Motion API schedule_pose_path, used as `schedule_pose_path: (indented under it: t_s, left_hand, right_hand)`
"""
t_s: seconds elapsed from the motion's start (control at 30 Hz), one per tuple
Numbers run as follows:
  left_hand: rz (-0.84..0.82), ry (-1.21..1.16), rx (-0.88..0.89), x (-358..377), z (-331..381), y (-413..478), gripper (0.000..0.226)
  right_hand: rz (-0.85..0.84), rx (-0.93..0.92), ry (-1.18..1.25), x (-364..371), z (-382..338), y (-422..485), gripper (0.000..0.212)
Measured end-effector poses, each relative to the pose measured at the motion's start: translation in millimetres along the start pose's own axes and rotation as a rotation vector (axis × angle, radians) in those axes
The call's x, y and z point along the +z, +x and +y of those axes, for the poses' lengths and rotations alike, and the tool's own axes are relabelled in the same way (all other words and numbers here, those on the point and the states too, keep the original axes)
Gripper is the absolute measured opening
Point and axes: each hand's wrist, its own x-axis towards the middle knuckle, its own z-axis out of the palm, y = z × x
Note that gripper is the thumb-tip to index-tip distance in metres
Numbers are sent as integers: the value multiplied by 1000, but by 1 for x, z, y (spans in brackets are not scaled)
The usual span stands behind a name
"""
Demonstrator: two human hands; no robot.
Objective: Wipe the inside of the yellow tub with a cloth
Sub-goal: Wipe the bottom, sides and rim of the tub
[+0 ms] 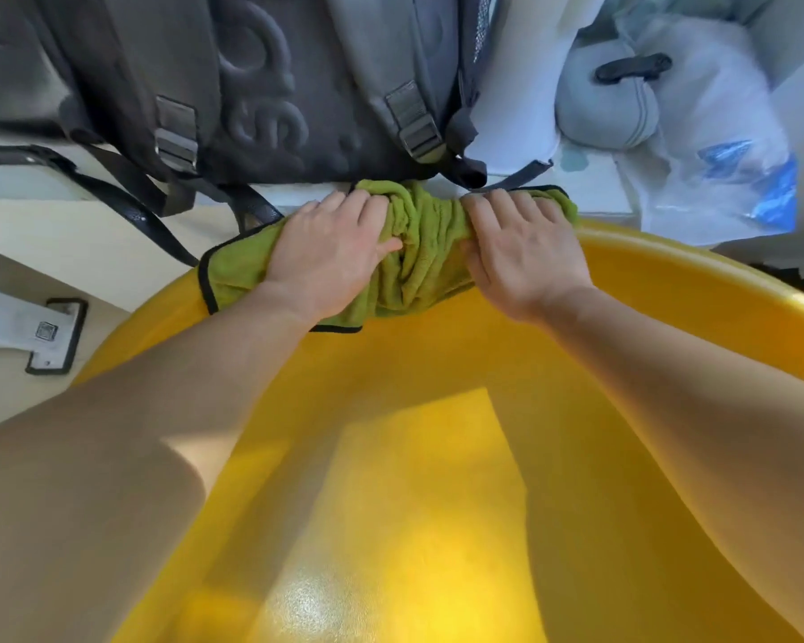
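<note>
A large yellow tub fills the lower part of the head view, its glossy bottom lit by a patch of sunlight. A green cloth with black edging is draped over the tub's far rim, bunched in the middle. My left hand presses flat on the cloth's left half, fingers pointing away from me. My right hand presses on its right half the same way. Both forearms reach across the tub's inside.
A dark grey backpack with straps and buckles lies just beyond the tub's far rim. A grey pouch and a white and blue plastic bag sit at the back right. A white bracket lies on the pale surface at left.
</note>
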Motion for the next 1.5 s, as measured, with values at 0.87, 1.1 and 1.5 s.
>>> schedule_pose_path:
  t_s: [0.87,1.1,1.5]
  left_hand:
    - [2,37,151,-3,78,52,44]
    - [-77,53,-101,-8,96,48,41]
    - [-75,-73,32,-8,152,84,45]
  right_hand:
    - [51,273,-16,10,91,-65,41]
    - [86,336,10,12,82,-62,40]
    - [21,455,-117,-6,167,-155,40]
